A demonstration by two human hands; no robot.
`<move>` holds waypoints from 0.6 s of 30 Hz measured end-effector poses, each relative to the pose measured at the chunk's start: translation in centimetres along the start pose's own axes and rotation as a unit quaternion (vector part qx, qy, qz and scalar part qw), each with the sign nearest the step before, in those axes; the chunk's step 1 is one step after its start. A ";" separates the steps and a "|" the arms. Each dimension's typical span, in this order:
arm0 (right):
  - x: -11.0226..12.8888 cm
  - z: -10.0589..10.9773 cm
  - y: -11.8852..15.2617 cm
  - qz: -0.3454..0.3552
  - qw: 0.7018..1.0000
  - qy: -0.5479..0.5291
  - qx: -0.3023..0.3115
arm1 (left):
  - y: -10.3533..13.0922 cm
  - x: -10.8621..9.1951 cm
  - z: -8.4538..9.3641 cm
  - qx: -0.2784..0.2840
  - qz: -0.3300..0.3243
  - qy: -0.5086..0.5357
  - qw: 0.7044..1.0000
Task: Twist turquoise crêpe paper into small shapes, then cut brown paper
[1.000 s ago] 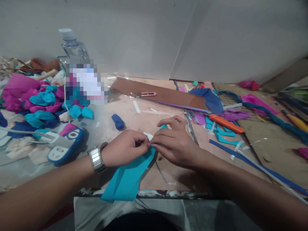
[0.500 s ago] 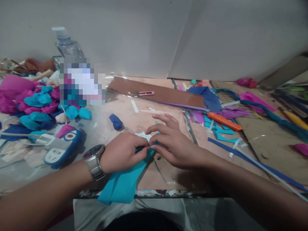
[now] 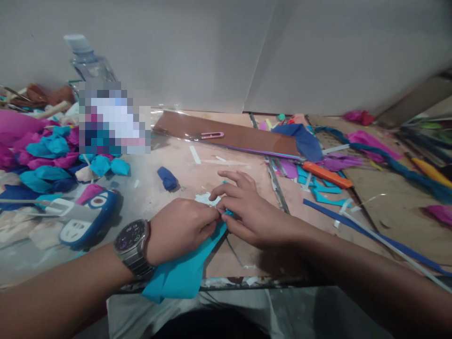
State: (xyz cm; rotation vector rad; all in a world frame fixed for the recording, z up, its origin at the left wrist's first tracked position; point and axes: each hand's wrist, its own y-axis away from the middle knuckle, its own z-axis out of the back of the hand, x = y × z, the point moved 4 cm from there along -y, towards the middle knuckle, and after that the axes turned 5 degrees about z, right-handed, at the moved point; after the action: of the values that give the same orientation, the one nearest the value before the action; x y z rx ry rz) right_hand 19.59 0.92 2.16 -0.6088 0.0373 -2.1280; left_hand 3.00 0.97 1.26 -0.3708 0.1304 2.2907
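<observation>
Head view: the left hand (image 3: 180, 230) has rolled knuckles-up since earlier, baring its watch (image 3: 131, 238) face; it and the right hand (image 3: 252, 214) pinch blue paper (image 3: 181, 275) trailing toward seven o'clock.

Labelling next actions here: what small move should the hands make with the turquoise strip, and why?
Probably a slight twist of the turquoise strip by the right hand while the left hand steadies it: both hands' fingers meet at its narrow, bunched upper end, while the wide lower end hangs loose past the table edge.
</observation>
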 end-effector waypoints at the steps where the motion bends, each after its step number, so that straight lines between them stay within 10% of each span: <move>1: 0.0 0.0 0.0 -0.004 1.000 0.000 -0.001 | 0.0 0.1 0.0 -0.003 -0.001 -0.003 1.000; 18: -0.6 0.1 0.2 0.009 0.998 -0.023 -0.063 | -0.2 1.2 1.2 0.029 0.070 0.200 0.977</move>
State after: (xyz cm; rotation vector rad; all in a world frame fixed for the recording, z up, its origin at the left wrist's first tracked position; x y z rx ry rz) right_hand 20.08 1.30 1.94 -0.7290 0.1506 -2.1048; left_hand 2.14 2.17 2.01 -0.8126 0.4365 2.3149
